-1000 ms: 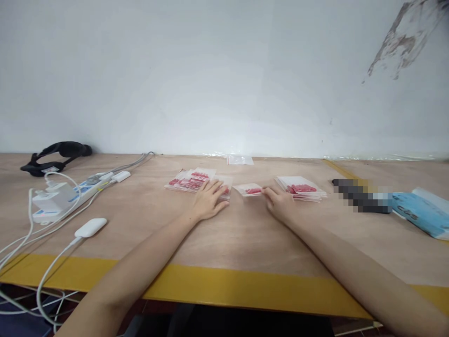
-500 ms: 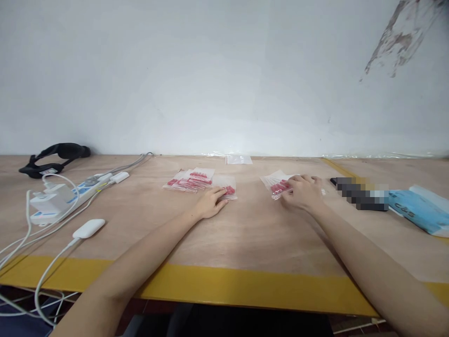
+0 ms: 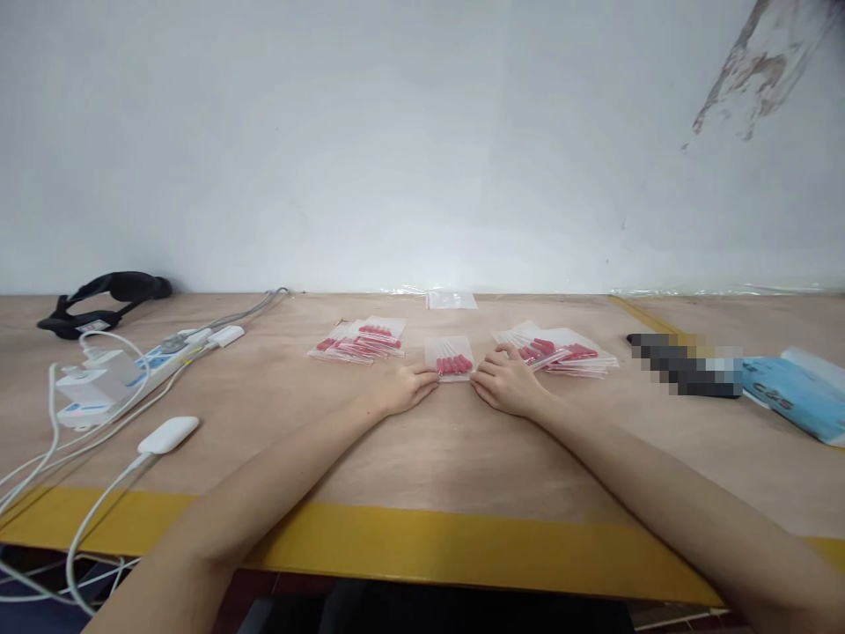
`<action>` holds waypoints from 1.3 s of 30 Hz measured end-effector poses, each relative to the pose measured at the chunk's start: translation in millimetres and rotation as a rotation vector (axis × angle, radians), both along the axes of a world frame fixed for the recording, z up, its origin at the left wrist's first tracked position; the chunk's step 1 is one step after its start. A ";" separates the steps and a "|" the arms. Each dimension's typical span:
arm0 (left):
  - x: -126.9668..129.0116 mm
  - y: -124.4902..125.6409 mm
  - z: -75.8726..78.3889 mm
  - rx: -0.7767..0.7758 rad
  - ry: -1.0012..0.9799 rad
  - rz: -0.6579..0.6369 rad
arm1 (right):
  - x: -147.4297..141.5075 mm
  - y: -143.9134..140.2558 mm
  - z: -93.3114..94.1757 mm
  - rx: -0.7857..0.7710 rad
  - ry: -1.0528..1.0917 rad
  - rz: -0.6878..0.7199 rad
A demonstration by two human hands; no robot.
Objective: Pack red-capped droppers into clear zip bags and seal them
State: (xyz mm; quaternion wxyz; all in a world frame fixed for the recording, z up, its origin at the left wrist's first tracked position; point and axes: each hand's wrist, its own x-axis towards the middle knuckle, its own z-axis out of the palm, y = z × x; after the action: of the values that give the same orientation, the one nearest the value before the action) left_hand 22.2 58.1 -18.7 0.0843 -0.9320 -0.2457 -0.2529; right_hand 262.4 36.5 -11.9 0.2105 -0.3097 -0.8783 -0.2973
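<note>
A small clear plastic bag holding several red-ended pieces lies on the wooden table in front of me. My left hand is closed at its lower left corner, fingertips on the edge. At the opposite lower corner, my right hand has its fingers bent together on the bag's edge. To the left rests a loose pile of similar bags. Another overlapping pile of bags lies just beyond my right hand, which covers part of it.
A white power strip with plugs and cables occupies the left, near a white charging case and a black headset strap. On the right are a partly blurred dark object and a blue packet. A flat clear bag lies by the wall.
One bag has slid right, from beside the left pile to the middle. My right hand has left the right pile and come inward to this bag; my left hand has shifted slightly right.
</note>
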 end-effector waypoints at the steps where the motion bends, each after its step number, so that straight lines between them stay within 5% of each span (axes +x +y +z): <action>1: -1.6 0.5 -0.1 0.009 0.017 0.009 | 0.0 0.0 -1.7 0.006 0.025 -0.010; 13: 3.5 -6.0 4.8 0.115 0.048 0.086 | 1.8 -4.1 -4.1 -0.016 0.122 -0.019; 28: 56.4 7.7 -5.1 0.263 0.004 -0.043 | 0.9 -2.9 -7.4 -0.028 0.160 -0.033; 39: 57.7 9.0 -1.2 0.296 0.050 -0.029 | 0.4 -2.3 -7.9 -0.006 0.147 -0.048</action>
State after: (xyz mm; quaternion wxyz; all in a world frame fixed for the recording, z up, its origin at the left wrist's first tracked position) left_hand 79.9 67.0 -19.8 0.2230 -0.9189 -0.1898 -0.2644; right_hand 262.8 34.2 -19.8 0.2665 -0.3521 -0.8537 -0.2760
